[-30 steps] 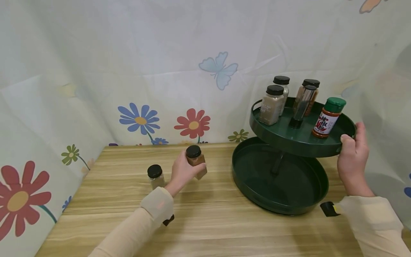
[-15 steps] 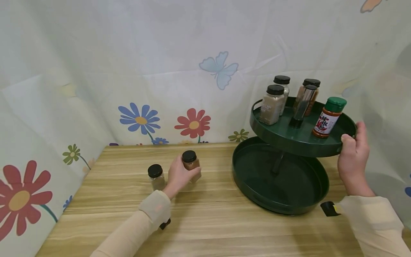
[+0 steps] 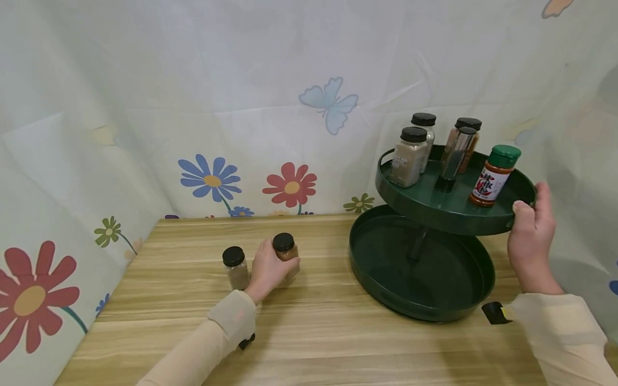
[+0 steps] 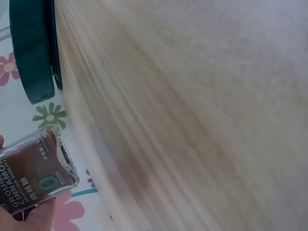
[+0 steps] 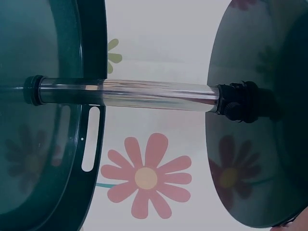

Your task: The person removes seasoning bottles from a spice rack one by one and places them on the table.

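My left hand (image 3: 267,269) grips a square glass spice jar (image 3: 283,242) with a black lid, close over the wooden table. In the left wrist view, the brown-filled jar (image 4: 33,171) bears a ground cinnamon label. Just left of that hand stands a second black-lidded jar (image 3: 236,271) of paler powder. On the right, my right hand (image 3: 531,236) holds the rim of the upper tray (image 3: 434,213) of a dark green two-tier spice rack, thumb over the edge. Only a bit of that hand shows in the right wrist view, where the rack's clear post (image 5: 159,95) joins both tiers.
Several spice jars stand on the upper tray, among them a pale powder jar (image 3: 407,158) and a green-capped red bottle (image 3: 491,177). Below is the lower tray (image 3: 410,305), resting on the table (image 3: 328,343). A flower-printed curtain (image 3: 241,123) hangs behind.
My left hand has moved slightly left and down with the cinnamon jar, nearer the paler jar. My right hand has stayed at the upper tray's rim.
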A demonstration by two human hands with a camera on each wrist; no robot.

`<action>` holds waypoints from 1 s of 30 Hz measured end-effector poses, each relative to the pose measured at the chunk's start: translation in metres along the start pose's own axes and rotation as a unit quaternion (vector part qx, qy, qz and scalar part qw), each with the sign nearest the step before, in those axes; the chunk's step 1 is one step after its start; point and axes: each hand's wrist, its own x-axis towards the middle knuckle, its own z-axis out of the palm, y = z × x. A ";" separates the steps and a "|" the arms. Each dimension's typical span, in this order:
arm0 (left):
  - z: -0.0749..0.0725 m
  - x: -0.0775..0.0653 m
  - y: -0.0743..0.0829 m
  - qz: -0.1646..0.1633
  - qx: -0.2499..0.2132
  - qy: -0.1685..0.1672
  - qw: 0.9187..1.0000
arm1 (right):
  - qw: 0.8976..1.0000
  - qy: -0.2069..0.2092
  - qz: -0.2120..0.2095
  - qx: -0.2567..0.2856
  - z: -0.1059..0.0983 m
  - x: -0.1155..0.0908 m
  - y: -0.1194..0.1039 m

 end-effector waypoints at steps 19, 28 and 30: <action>0.002 -0.006 -0.014 -0.017 0.018 -0.006 1.000 | 1.000 -0.001 -0.003 0.006 0.000 0.000 0.001; 0.001 -0.009 -0.017 -0.013 0.029 -0.016 0.999 | 1.000 -0.007 -0.001 0.006 -0.001 0.000 0.001; 0.001 -0.009 -0.017 -0.011 0.032 -0.019 0.999 | 1.000 -0.006 -0.001 0.008 -0.001 0.000 0.001</action>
